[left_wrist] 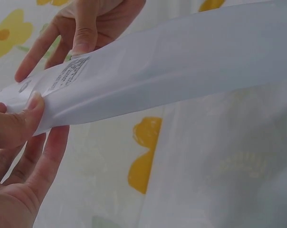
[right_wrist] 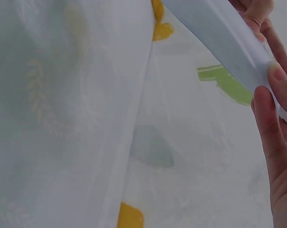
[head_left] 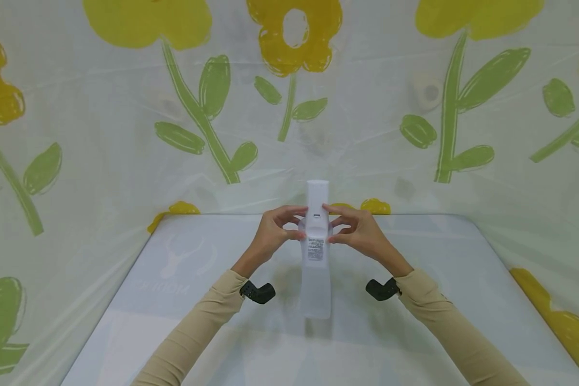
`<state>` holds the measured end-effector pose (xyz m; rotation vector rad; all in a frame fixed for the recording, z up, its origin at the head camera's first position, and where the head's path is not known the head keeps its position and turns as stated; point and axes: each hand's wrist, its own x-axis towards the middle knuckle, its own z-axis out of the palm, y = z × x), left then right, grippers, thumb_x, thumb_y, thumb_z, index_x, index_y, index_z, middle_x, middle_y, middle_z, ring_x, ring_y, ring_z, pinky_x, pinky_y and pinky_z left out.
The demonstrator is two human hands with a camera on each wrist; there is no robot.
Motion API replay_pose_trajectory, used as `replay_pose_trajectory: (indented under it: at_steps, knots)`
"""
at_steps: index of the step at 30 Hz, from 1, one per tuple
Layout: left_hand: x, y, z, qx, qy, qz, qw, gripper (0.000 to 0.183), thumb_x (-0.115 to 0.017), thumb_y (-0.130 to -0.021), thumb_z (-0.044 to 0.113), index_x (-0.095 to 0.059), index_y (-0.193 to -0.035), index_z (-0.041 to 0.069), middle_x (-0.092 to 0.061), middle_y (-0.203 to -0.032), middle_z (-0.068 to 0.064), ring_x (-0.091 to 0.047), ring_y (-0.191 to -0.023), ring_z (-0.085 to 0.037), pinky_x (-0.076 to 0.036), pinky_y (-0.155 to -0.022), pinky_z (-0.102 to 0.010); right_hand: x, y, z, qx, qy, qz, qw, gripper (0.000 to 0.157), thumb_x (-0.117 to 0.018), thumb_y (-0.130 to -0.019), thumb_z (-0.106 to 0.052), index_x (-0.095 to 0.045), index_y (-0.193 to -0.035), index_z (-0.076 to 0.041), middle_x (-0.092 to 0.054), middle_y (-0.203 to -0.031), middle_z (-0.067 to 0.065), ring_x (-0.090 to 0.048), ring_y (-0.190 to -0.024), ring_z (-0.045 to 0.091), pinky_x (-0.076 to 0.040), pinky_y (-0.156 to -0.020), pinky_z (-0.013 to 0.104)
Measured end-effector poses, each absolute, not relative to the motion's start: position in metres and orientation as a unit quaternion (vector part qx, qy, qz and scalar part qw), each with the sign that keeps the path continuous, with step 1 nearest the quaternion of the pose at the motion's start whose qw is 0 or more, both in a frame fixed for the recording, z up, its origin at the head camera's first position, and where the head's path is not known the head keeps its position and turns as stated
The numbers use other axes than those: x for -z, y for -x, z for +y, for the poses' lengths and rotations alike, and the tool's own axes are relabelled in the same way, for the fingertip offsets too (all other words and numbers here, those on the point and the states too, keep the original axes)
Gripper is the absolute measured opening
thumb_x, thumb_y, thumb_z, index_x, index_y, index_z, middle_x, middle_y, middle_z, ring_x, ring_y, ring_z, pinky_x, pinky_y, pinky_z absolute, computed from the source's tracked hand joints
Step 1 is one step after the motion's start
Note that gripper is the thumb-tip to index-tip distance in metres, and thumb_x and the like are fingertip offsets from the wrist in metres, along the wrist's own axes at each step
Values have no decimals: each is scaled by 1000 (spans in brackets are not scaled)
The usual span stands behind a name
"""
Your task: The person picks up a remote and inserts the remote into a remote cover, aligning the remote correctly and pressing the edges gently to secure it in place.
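Note:
A long, narrow white object (head_left: 317,279) with a printed label (head_left: 316,249) and a small dark slot above the label stands lengthwise over the table in the head view. A rounded, clear edge shows behind it at the level of the hands; its exact kind I cannot tell. My left hand (head_left: 273,228) pinches its left edge between thumb and fingers. From the other side my right hand (head_left: 359,230) pinches the right edge. In the left wrist view the white object (left_wrist: 157,66) stretches out toward the upper right, and in the right wrist view its smooth side (right_wrist: 224,42) shows.
Beneath the hands lies a pale table (head_left: 183,332) with rounded far corners and a faint printed design. A white sheet (head_left: 357,145) with yellow flowers and green leaves hangs behind and around it. Black wrist cameras (head_left: 258,292) sit at both cuffs.

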<state>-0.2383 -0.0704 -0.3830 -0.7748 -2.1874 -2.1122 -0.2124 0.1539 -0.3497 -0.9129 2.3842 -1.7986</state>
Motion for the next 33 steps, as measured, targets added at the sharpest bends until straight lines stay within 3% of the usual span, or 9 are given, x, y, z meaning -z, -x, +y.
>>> replay_pose_trajectory:
  at_steps: [11,22,33]
  knots:
    - [365,223,-73,668,241,-704,-15,46,-69,-69,-7,-58,-113,2,-59,-108,-12,-55,-90,-32,-52,-69,-36,352,210,152,562,284,777,4,60,-68,-71,5,-47,-126,-3,-47,-126,12,-57,-89,31,-51,-71,32]
    - [383,235,-78,674,233,-701,-9,45,-71,-68,-2,-61,-110,11,-60,-107,-5,-56,-90,-26,-52,-69,-36,351,211,147,560,285,778,8,59,-68,-71,4,-48,-125,-3,-48,-125,13,-58,-88,32,-52,-70,32]
    - [366,219,-78,652,260,-712,-20,51,-63,-75,-7,-50,-122,3,-46,-126,-7,-50,-98,-34,-51,-73,-36,353,212,144,555,298,777,13,64,-67,-72,5,-41,-130,-3,-37,-133,11,-55,-90,34,-51,-71,33]
